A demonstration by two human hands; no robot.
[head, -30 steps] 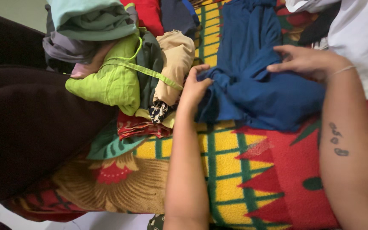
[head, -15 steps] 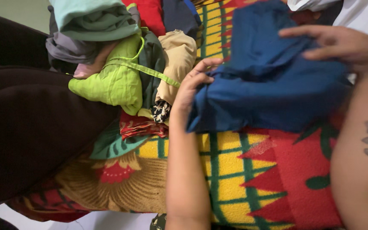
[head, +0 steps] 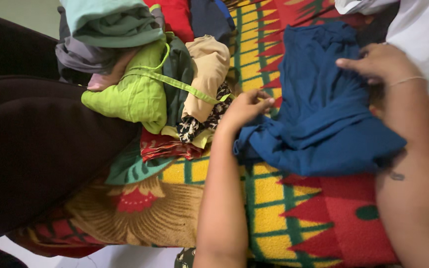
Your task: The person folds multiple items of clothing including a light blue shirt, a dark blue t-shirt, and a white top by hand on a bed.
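**Inspector:** Position of the blue garment (head: 319,124)?

**Assistant:** Lying partly folded and rumpled on the patterned blanket (head: 284,213) (red, yellow and green); it sits right of centre in the head view, its lower edge bunched toward the left hand.

**Inspector:** Left hand (head: 247,106)?

**Assistant:** At the garment's left edge; fingers curled, thumb against the forefinger, apparently pinching a fold of blue cloth; the grip point itself is partly hidden by the knuckles.

**Inspector:** Right hand (head: 381,62)?

**Assistant:** Resting on the upper right part of the garment; fingers held together and pointing left, laid on the cloth; whether they nip any fabric I cannot tell; a thin bracelet (head: 407,79) circles the wrist.

**Inspector:** Surroundings?

**Assistant:** To the left of the left hand, a heap of clothes; a lime-green piece (head: 130,94) with a strap, a tan piece (head: 204,69) just beside it, a black-and-white printed piece (head: 199,124) beneath; pale teal cloth (head: 110,22) on top; red cloth (head: 172,15) behind. White fabric (head: 423,34) at the top right corner; a dark mass (head: 31,149) fills the left side (nature unclear).
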